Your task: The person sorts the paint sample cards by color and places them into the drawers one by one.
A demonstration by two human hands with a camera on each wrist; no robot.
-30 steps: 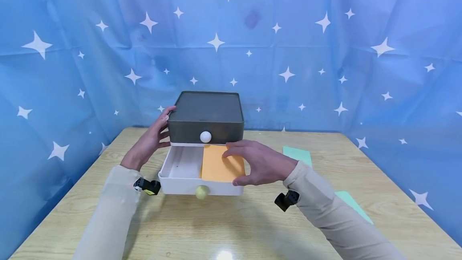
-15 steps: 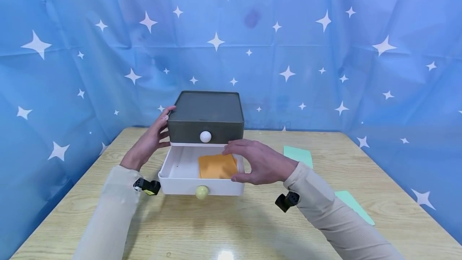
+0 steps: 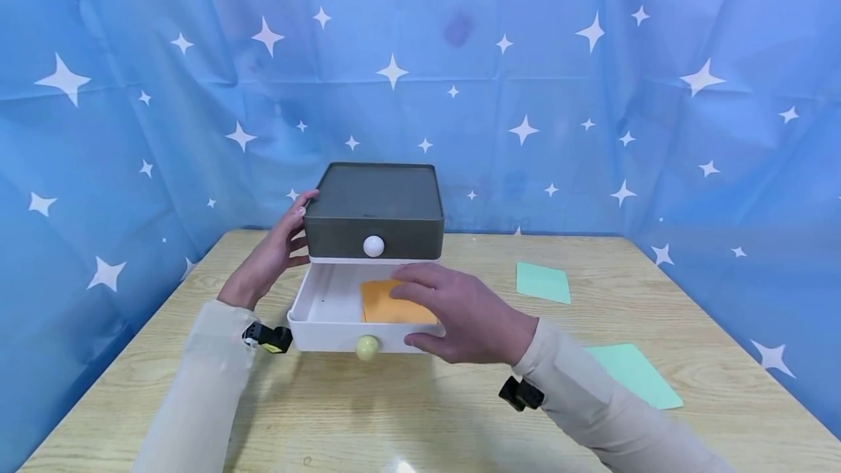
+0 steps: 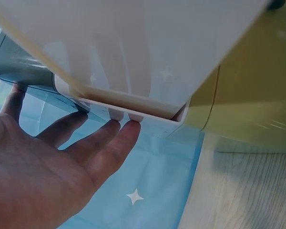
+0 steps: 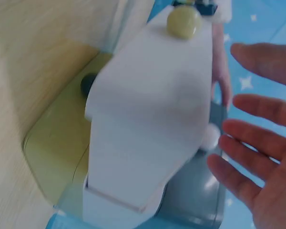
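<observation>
A small drawer unit stands at the table's far middle, with a grey top drawer [image 3: 374, 210] that is closed and carries a white knob [image 3: 373, 245]. Its white lower drawer [image 3: 325, 328] is pulled out, with a yellow knob [image 3: 366, 347] on its front. An orange sheet [image 3: 388, 303] lies flat inside the drawer's right half. My right hand [image 3: 453, 309] hovers over the drawer's right front corner, fingers spread and holding nothing. My left hand [image 3: 282, 247] rests with straight fingers against the unit's left side [image 4: 133, 71]. In the right wrist view the right hand's fingers [image 5: 257, 143] are spread wide beside the drawer front [image 5: 152, 109].
Two green sheets lie on the wooden table to the right, one near the unit [image 3: 542, 282] and one nearer me [image 3: 627, 374]. A blue starred cloth [image 3: 591, 93] encloses the table at the back and sides.
The orange sheet went from leaning on the drawer's front rim under my right hand to lying flat inside. My right hand let it go and drew back towards the drawer front. Left hand unchanged.
</observation>
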